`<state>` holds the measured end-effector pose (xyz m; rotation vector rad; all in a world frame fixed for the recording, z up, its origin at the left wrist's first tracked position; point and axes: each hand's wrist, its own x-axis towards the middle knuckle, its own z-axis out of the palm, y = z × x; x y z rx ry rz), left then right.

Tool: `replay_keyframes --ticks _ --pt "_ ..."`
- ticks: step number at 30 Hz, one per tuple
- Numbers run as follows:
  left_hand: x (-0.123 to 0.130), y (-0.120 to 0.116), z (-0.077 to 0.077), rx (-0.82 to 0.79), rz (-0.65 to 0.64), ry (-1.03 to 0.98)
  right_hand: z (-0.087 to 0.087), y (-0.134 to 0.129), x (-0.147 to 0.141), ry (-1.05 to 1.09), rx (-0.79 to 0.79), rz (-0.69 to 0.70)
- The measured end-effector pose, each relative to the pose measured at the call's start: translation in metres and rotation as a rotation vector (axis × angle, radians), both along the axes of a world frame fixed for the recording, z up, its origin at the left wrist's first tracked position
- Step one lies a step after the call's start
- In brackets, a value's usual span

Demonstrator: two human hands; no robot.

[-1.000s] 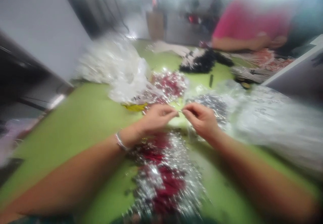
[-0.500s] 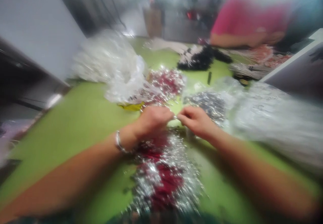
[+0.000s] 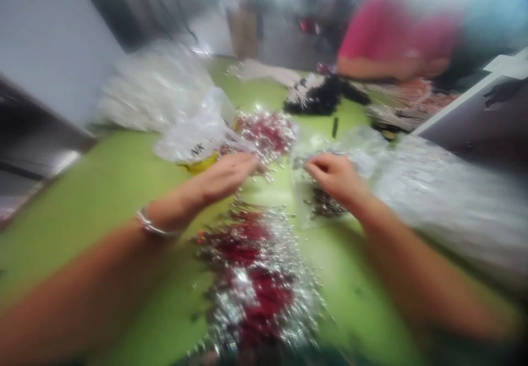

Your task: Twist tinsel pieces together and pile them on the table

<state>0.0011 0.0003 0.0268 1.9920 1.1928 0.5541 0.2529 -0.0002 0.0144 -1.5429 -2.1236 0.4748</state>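
Apparently, the step in hand is a pick-up from the far pile (image 3: pixel 268 131): the left hand (image 3: pixel 231 175), fingers extended, is at its near edge; the right hand (image 3: pixel 337 178), fingers bent toward the thumb, is over the clear bag (image 3: pixel 300 193). Whether either grips anything cannot be told. The near pile (image 3: pixel 270 292), red and silver, lies on the desk (image 3: pixel 132 184). A fine pinch seems called for next.

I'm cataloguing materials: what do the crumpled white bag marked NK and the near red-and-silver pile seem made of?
Crumpled white bag: probably thin, glossy plastic, translucent and creased.
Near red-and-silver pile: silver parts glint, perhaps metal or coated plastic; red parts too blurred.
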Motion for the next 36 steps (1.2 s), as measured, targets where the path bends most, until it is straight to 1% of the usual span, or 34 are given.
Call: replay_keyframes --ticks 2,4,6,8,11,13,16,19,21,23,25,27,29,33,35,36 --pt "-0.002 0.003 -0.006 -0.015 0.026 0.007 -0.002 0.005 0.006 -0.212 0.061 0.000" --pt "-0.002 0.005 -0.010 -0.040 0.044 0.021 -0.007 0.008 0.007 -0.435 0.057 0.032" --pt "0.001 0.004 -0.010 -0.060 0.062 0.013 -0.012 0.009 0.005 -0.608 0.050 0.040" --pt "0.004 0.003 -0.011 -0.051 0.075 -0.023 -0.017 0.009 0.003 -0.709 0.067 0.050" --pt "0.009 0.001 -0.016 -0.022 0.075 -0.078 -0.021 0.007 0.000 -0.755 0.116 0.071" --pt "0.011 0.001 -0.022 -0.024 0.061 -0.089 -0.021 0.005 -0.003 -0.732 0.111 0.109" --pt "0.015 0.001 -0.031 -0.029 0.028 -0.092 -0.019 0.001 -0.007 -0.670 0.053 0.180" --pt "0.021 -0.001 -0.034 -0.042 0.010 -0.111 -0.016 -0.001 -0.008 -0.593 0.037 0.181" --pt "0.024 -0.004 -0.034 -0.038 0.016 -0.121 -0.014 -0.003 -0.008 -0.429 0.095 0.167" --pt "0.027 -0.007 -0.033 -0.020 0.011 -0.114 -0.014 -0.008 -0.011 -0.175 0.147 0.171" --pt "0.028 -0.009 -0.033 0.000 -0.001 -0.114 -0.015 -0.014 -0.016 0.062 0.152 0.195" --pt "0.029 -0.011 -0.033 0.016 -0.024 -0.129 -0.017 -0.019 -0.021 0.210 0.154 0.227" --pt "0.029 -0.011 -0.035 0.032 -0.048 -0.146 -0.019 -0.022 -0.026 0.264 0.167 0.243" --pt "0.028 -0.009 -0.040 0.078 -0.088 -0.117 -0.021 -0.021 -0.027 0.236 0.168 0.246" --pt "0.026 -0.008 -0.041 0.151 -0.105 -0.061 -0.019 -0.019 -0.025 0.215 0.159 0.265" --pt "0.025 -0.008 -0.042 0.217 -0.124 -0.012 -0.017 -0.018 -0.024 0.206 0.136 0.280"
